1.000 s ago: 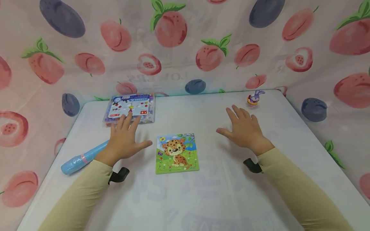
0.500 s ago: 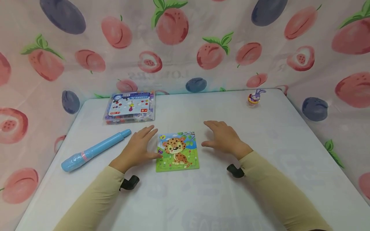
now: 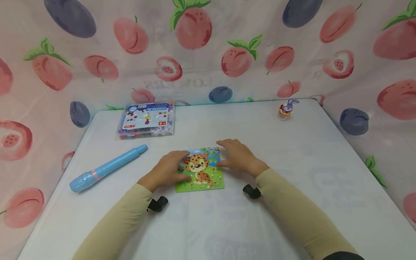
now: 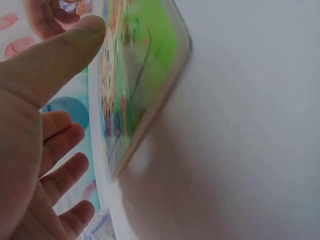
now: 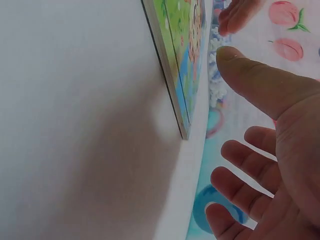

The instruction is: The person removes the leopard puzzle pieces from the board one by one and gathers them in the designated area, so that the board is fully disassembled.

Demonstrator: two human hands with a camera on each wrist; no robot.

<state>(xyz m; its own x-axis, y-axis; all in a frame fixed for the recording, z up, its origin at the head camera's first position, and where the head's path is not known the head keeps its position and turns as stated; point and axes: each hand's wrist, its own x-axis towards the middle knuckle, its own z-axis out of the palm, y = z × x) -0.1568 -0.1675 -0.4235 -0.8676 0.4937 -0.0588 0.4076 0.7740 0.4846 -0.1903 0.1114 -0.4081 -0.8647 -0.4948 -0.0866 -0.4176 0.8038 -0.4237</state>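
Note:
A square leopard picture puzzle [image 3: 204,177] lies flat on the white table, its blue sky at the far side and green grass at the near side. My left hand [image 3: 162,171] hovers at its left edge, thumb and fingertips overlapping the picture in the head view. In the left wrist view the thumb [image 4: 62,57] is spread from the loosely bent fingers. My right hand [image 3: 240,157] is at the puzzle's right edge with its fingertips pointing inward. The right wrist view shows that thumb [image 5: 265,85] beside the board's edge, with nothing between thumb and fingers.
A blue tube-shaped thing with a wider end [image 3: 110,168] lies at the left. Behind it is a clear plastic box [image 3: 146,121] of small coloured pieces. At the back right stands a small purple rabbit figure [image 3: 286,109]. Fruit-print cloth [image 3: 195,65] hangs behind the table.
Both hands have come inward and lower, from wide apart to either side of the puzzle. The left hand has uncovered the blue tube-shaped thing and the box. The puzzle stays in place.

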